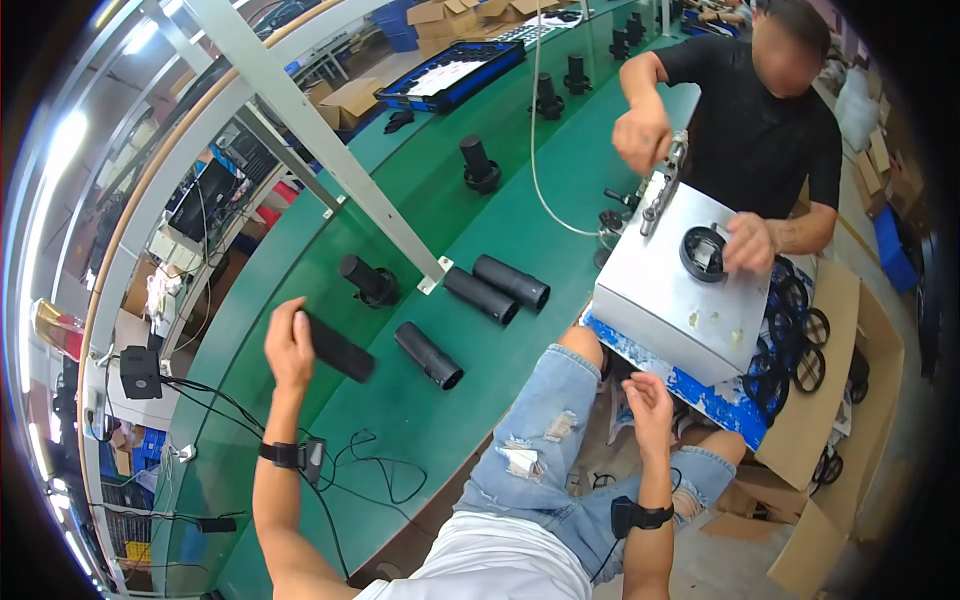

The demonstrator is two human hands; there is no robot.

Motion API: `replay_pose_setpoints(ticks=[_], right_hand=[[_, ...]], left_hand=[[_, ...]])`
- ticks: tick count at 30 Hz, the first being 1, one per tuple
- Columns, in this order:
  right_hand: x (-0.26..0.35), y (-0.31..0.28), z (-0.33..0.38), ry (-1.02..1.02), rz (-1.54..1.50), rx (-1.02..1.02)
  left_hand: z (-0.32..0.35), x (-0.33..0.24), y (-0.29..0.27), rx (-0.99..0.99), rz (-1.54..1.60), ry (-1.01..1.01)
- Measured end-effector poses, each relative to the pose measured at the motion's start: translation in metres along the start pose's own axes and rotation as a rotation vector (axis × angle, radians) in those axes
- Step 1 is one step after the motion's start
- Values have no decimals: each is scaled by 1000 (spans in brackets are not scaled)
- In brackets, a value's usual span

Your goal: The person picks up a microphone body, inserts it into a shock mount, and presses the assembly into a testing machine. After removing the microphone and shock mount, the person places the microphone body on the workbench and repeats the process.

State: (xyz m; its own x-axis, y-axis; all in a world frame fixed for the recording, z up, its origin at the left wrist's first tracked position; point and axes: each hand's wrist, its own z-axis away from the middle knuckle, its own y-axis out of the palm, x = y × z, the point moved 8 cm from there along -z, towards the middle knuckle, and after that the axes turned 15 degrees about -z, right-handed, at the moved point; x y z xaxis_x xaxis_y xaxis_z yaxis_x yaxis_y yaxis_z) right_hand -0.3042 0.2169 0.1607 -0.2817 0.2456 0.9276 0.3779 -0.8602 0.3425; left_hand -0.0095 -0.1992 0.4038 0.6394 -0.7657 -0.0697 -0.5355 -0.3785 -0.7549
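Observation:
My left hand [288,345] is closed around the end of a black ribbed tube [340,350], held tilted above the green work surface [400,440]. To its right a similar black tube [428,355] lies on its side. Beyond that, two more tubes, one nearer [480,295] and one farther [512,281], lie side by side by a metal post. My right hand [650,402] hovers over my lap with loosely bent fingers. I see nothing in it.
A black tube with a flanged base [368,281] stands on the green belt, several like it farther along. At right a co-worker's hands work at a silver metal box [665,290] holding a black ring [703,253]. Black wheel-like rings [790,340] and an open carton [870,400] lie beside it.

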Motion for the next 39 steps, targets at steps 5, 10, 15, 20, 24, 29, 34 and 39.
replay_pose_setpoints(ticks=[5,10,15,20,24,29,34,39], right_hand=[[44,94,24,42,-129,460],[51,145,41,428,-864,931],[70,96,0,167,-1010,474],[86,39,-20,-97,-818,156],[89,29,-22,-172,-745,133],[117,12,-20,-204,-699,300],[149,12,-26,-205,-437,349],[241,-3,-100,-618,-40,128]], left_hand=[[6,-177,49,384,798,115],[31,-315,92,745,1493,316],[67,-344,124,883,1665,-68],[132,-365,131,1217,1651,-60],[139,-381,134,1135,1593,0],[120,-381,144,1080,1616,87],[106,-385,169,1230,1830,53],[149,-387,241,1317,1748,-126]])
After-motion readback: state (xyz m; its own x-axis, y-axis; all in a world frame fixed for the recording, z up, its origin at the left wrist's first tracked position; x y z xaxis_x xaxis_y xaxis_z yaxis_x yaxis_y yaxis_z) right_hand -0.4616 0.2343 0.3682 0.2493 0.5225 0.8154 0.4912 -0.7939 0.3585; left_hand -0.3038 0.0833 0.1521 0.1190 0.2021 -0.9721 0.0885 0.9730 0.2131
